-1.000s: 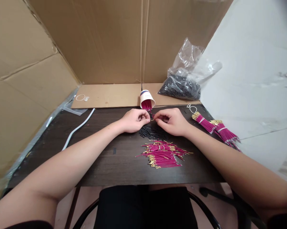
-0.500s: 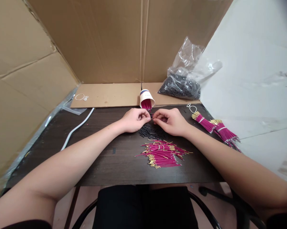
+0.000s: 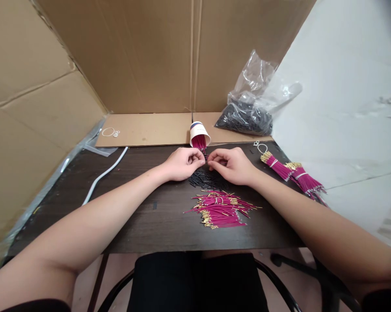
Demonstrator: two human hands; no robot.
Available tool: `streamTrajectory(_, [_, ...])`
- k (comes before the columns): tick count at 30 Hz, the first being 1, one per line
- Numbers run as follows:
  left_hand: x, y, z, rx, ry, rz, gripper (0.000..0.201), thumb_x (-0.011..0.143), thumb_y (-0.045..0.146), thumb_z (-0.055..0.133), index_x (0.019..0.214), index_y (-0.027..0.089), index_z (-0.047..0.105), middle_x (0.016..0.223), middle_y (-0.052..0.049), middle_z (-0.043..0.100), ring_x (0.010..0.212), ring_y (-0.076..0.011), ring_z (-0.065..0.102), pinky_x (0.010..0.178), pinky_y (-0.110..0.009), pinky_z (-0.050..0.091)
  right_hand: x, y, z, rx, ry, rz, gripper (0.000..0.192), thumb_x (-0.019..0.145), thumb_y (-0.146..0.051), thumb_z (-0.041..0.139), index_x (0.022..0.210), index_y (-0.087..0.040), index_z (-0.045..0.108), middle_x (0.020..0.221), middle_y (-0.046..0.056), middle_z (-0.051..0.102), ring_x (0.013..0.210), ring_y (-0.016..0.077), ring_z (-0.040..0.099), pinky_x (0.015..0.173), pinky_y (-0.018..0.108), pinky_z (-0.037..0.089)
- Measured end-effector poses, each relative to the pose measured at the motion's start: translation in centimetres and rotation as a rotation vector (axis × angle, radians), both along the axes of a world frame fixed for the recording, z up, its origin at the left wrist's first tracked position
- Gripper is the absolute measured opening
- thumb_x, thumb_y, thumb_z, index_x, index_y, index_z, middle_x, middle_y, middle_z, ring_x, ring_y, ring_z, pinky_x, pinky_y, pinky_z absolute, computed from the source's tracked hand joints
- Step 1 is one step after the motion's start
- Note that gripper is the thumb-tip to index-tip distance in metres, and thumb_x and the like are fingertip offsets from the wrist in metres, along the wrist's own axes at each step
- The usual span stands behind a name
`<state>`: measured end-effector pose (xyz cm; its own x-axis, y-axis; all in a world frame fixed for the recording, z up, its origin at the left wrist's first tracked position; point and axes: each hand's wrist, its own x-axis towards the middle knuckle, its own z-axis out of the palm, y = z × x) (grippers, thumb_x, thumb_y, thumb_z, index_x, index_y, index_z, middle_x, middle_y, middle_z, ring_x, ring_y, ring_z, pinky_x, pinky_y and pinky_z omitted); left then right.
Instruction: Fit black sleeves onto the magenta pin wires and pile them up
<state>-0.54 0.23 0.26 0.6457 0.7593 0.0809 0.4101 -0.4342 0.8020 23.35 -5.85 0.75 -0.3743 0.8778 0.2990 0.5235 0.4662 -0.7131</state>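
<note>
My left hand point(image 3: 186, 164) is closed in a pinch at the middle of the table. What its fingertips hold is too small to make out. Almost fingertip to fingertip with it, my right hand point(image 3: 232, 165) pinches a thin magenta wire point(image 3: 222, 160), partly hidden by the fingers. Short black tubes point(image 3: 202, 178) lie in a loose pile just below both hands. Behind the fingertips, a white paper cup point(image 3: 200, 128) rests on its side with magenta wires point(image 3: 199, 142) in its mouth. Nearer me is a heap of magenta wires with gold ends point(image 3: 219, 212).
A clear plastic bag of black tubes point(image 3: 247, 119) stands at the back right on a cardboard strip point(image 3: 150, 130). Banded wire bundles point(image 3: 307, 180) lie at the right edge. A white cable point(image 3: 102, 175) and white rubber bands point(image 3: 109, 131) are at left. Cardboard walls the back.
Both hands keep almost the same place and pinch. The view has shifted very slightly; nothing else has visibly moved.
</note>
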Motion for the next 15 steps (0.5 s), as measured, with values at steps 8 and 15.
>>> streamTrajectory(8, [-0.06, 0.14, -0.20, 0.009, -0.005, -0.007, 0.017, 0.099, 0.032, 0.071, 0.097, 0.016, 0.076, 0.080, -0.002, 0.066, 0.071, -0.0155, 0.052, 0.069, -0.033, 0.040, -0.12, -0.11, 0.15, -0.022, 0.000, -0.003, 0.014, 0.100, -0.030, 0.066, 0.100, -0.019, 0.075, 0.085, 0.003, 0.083, 0.072, 0.0172, 0.074, 0.074, 0.033, 0.053])
streamTrajectory(15, [-0.02, 0.10, -0.09, 0.019, -0.004, -0.005, 0.017, 0.099, 0.031, 0.071, 0.097, 0.015, 0.076, 0.080, -0.003, 0.067, 0.071, -0.0154, 0.053, 0.070, -0.033, 0.041, 0.03, 0.00, 0.20, 0.014, -0.032, 0.001, 0.014, 0.101, -0.030, 0.067, 0.100, -0.019, 0.075, 0.085, 0.003, 0.081, 0.072, 0.0166, 0.072, 0.075, 0.032, 0.052])
